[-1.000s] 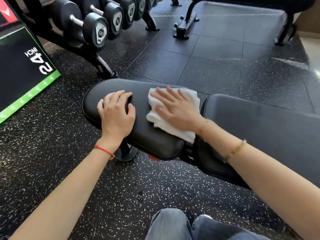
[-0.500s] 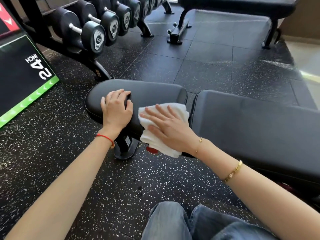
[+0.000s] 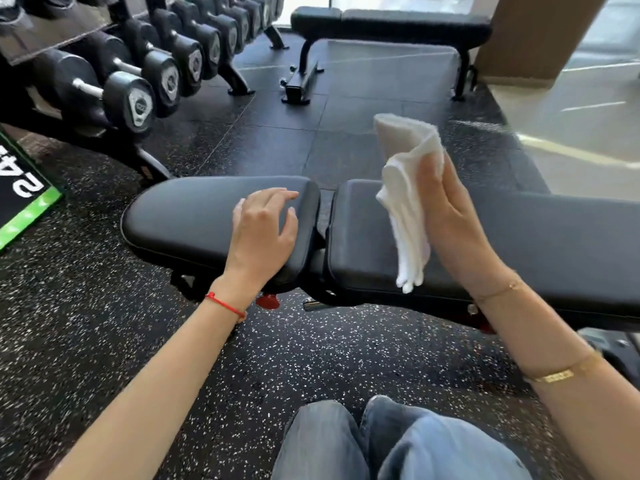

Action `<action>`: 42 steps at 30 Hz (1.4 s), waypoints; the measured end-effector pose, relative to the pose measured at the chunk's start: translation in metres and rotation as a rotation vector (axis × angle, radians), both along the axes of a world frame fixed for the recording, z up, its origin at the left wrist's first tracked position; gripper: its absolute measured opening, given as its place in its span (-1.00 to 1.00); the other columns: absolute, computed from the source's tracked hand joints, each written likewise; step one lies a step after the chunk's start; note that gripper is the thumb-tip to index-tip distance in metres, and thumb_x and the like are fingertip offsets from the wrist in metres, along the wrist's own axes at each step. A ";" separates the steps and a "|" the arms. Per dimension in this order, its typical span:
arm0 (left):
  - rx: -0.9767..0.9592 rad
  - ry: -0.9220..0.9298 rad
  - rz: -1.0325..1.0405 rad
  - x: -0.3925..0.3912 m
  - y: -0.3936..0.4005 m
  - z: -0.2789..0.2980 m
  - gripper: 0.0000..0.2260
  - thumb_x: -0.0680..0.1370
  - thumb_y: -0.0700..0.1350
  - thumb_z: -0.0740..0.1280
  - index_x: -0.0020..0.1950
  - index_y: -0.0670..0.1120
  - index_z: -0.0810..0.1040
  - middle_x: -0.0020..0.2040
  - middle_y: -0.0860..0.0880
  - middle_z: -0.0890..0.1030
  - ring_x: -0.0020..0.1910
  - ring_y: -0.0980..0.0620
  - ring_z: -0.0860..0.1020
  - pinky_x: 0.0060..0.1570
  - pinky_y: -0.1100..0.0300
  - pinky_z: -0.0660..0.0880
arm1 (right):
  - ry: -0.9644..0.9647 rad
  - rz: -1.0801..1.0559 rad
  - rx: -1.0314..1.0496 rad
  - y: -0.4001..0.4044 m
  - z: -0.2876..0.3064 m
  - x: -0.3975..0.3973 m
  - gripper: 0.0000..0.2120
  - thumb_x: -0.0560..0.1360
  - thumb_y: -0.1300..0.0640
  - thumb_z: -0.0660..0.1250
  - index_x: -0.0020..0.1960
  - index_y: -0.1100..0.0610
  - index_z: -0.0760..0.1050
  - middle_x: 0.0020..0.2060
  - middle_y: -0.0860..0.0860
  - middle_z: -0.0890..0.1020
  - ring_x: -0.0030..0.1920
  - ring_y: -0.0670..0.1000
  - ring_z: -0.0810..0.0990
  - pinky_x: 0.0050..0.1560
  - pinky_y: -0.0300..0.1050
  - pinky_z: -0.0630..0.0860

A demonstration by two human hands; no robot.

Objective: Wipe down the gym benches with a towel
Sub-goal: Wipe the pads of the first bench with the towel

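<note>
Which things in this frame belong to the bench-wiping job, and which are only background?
Job in hand:
white towel, held up in the right hand
near bench's seat pad, under the left hand
near bench's back pad
far bench

Background:
dumbbell rack
green-edged box

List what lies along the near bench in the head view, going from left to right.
Seat pad → left hand resting on it → gap between the pads → white towel → right hand holding it up → back pad.
</note>
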State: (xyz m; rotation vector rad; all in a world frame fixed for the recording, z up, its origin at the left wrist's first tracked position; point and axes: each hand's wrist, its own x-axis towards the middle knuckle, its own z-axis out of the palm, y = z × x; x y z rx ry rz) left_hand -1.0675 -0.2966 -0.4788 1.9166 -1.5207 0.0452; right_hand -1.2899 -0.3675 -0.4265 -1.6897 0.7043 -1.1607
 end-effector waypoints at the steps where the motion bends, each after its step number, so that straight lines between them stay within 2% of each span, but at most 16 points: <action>1: -0.004 -0.007 -0.018 -0.008 -0.003 0.001 -0.71 0.61 -0.13 0.23 0.31 -0.07 0.55 0.29 -0.02 0.57 0.33 -0.02 0.48 0.42 -0.13 0.29 | 0.084 -0.033 -0.091 -0.004 0.001 -0.011 -0.73 0.65 -0.20 0.08 0.25 -0.17 0.44 -0.13 -0.21 0.58 -0.15 -0.18 0.52 -0.11 -0.22 0.51; 2: -0.006 -0.012 -0.033 -0.014 -0.006 0.000 -0.71 0.61 -0.13 0.23 0.31 -0.07 0.55 0.29 -0.01 0.57 0.33 -0.02 0.47 0.42 -0.13 0.28 | 0.197 -0.065 -0.191 -0.008 -0.003 -0.019 -0.73 0.67 -0.17 0.08 0.29 -0.19 0.41 -0.10 -0.27 0.59 -0.12 -0.23 0.55 -0.06 -0.28 0.51; 4: 0.001 -0.017 -0.051 -0.026 -0.012 -0.002 -0.71 0.60 -0.12 0.23 0.30 -0.06 0.55 0.29 -0.01 0.57 0.33 -0.02 0.47 0.43 -0.13 0.27 | 0.466 -0.091 -0.401 -0.014 -0.017 -0.027 -0.70 0.69 -0.07 0.07 0.38 -0.14 0.38 0.11 -0.34 0.58 0.13 -0.27 0.53 0.22 -0.28 0.43; 6: 0.020 -0.003 -0.053 -0.035 -0.017 -0.008 -0.71 0.60 -0.12 0.23 0.30 -0.05 0.55 0.29 0.00 0.57 0.33 -0.02 0.46 0.43 -0.12 0.25 | 0.864 -0.041 -0.550 -0.017 -0.043 -0.025 -0.63 0.69 -0.08 0.03 0.44 -0.05 0.36 0.34 -0.15 0.51 0.36 -0.06 0.45 0.37 0.03 0.35; 7: 0.030 0.006 -0.053 -0.038 -0.018 -0.012 -0.71 0.60 -0.12 0.23 0.30 -0.04 0.55 0.29 0.01 0.57 0.33 -0.02 0.46 0.44 -0.12 0.24 | 1.047 -0.030 -0.587 -0.017 -0.058 -0.023 -0.59 0.68 -0.12 -0.01 0.46 -0.06 0.34 0.42 -0.08 0.45 0.43 0.00 0.39 0.41 0.10 0.30; 8: 0.039 0.010 -0.055 -0.040 -0.020 -0.017 -0.72 0.60 -0.12 0.23 0.30 -0.04 0.55 0.30 0.01 0.57 0.33 -0.01 0.46 0.44 -0.11 0.24 | 1.138 -0.019 -0.563 -0.016 -0.071 -0.021 -0.57 0.68 -0.14 -0.02 0.50 -0.10 0.29 0.49 -0.09 0.36 0.50 0.00 0.28 0.47 0.09 0.19; 10: 0.051 -0.002 -0.060 -0.043 -0.022 -0.025 -0.72 0.61 -0.10 0.22 0.30 -0.03 0.55 0.29 0.03 0.57 0.33 0.00 0.47 0.44 -0.09 0.24 | 1.095 0.011 -0.434 -0.022 -0.084 -0.019 -0.55 0.67 -0.16 -0.02 0.55 -0.18 0.18 0.55 -0.18 0.20 0.57 -0.05 0.06 0.54 -0.02 -0.07; 12: 0.064 -0.016 -0.060 -0.043 -0.024 -0.032 -0.71 0.61 -0.09 0.21 0.30 -0.03 0.54 0.30 0.04 0.56 0.34 0.02 0.46 0.44 -0.09 0.24 | 1.065 0.028 -0.342 -0.036 -0.086 -0.015 -0.53 0.67 -0.18 -0.02 0.57 -0.20 0.12 0.57 -0.21 0.12 0.59 -0.07 -0.04 0.52 -0.06 -0.17; 17: 0.069 0.000 -0.047 -0.044 -0.027 -0.040 -0.71 0.62 -0.09 0.20 0.31 -0.03 0.53 0.31 0.04 0.55 0.34 0.02 0.46 0.45 -0.08 0.23 | 1.153 0.019 -0.276 -0.048 -0.079 0.001 -0.50 0.67 -0.17 -0.06 0.59 -0.19 0.01 0.59 -0.19 0.02 0.60 -0.05 -0.15 0.57 0.03 -0.23; 21: 0.057 0.011 -0.046 -0.047 -0.028 -0.046 -0.71 0.62 -0.10 0.20 0.32 -0.03 0.53 0.32 0.03 0.55 0.35 0.02 0.45 0.47 -0.10 0.20 | 1.131 0.072 -0.439 -0.006 -0.085 -0.024 -0.44 0.61 -0.30 -0.17 0.58 -0.23 -0.01 0.58 -0.23 0.02 0.59 -0.10 -0.13 0.56 -0.03 -0.25; 24: 0.061 -0.005 -0.033 -0.049 -0.029 -0.049 -0.71 0.62 -0.10 0.20 0.32 -0.02 0.53 0.33 0.05 0.54 0.37 0.04 0.44 0.48 -0.13 0.15 | 1.144 0.070 -0.516 -0.003 -0.083 -0.045 -0.41 0.58 -0.37 -0.08 0.57 -0.23 0.04 0.56 -0.22 0.10 0.58 -0.09 -0.02 0.57 -0.05 -0.17; 26: 0.072 -0.020 -0.031 -0.049 -0.029 -0.051 -0.70 0.62 -0.09 0.20 0.32 -0.01 0.53 0.33 0.06 0.54 0.37 0.05 0.43 0.48 -0.14 0.15 | 1.160 0.031 -0.456 -0.021 -0.077 -0.044 -0.39 0.56 -0.39 -0.03 0.56 -0.23 0.06 0.56 -0.19 0.13 0.59 -0.03 0.04 0.57 -0.03 -0.13; 28: 0.072 -0.021 -0.031 -0.049 -0.028 -0.051 -0.70 0.62 -0.09 0.20 0.32 0.00 0.53 0.33 0.07 0.54 0.38 0.05 0.43 0.48 -0.15 0.14 | 1.208 -0.002 -0.395 -0.034 -0.074 -0.036 -0.38 0.55 -0.38 -0.01 0.57 -0.26 0.02 0.58 -0.20 0.08 0.60 -0.02 -0.01 0.56 -0.02 -0.16; 32: 0.068 0.014 -0.042 -0.055 -0.028 -0.052 -0.71 0.62 -0.09 0.19 0.32 0.01 0.53 0.32 0.08 0.54 0.36 0.05 0.42 0.52 -0.21 0.05 | 1.237 -0.029 -0.501 -0.011 -0.088 -0.036 -0.38 0.57 -0.38 -0.13 0.59 -0.23 -0.05 0.60 -0.14 0.06 0.60 0.06 -0.02 0.57 0.12 -0.10; 37: 0.066 0.031 -0.075 -0.072 -0.027 -0.053 -0.71 0.62 -0.08 0.20 0.31 0.01 0.54 0.33 0.06 0.53 0.38 0.05 0.40 0.52 -0.22 0.05 | 1.179 -0.196 -0.727 0.014 -0.101 -0.056 -0.33 0.56 -0.41 0.06 0.57 -0.13 0.18 0.53 -0.06 0.30 0.53 0.11 0.27 0.49 0.16 0.18; 42: 0.072 0.023 -0.112 -0.086 -0.024 -0.050 -0.71 0.61 -0.10 0.21 0.32 -0.03 0.54 0.34 0.01 0.51 0.39 -0.01 0.39 0.51 -0.18 0.10 | 1.151 -0.266 -0.782 0.016 -0.109 -0.085 -0.29 0.52 -0.44 0.14 0.54 -0.08 0.26 0.50 -0.05 0.35 0.48 0.09 0.36 0.45 0.13 0.27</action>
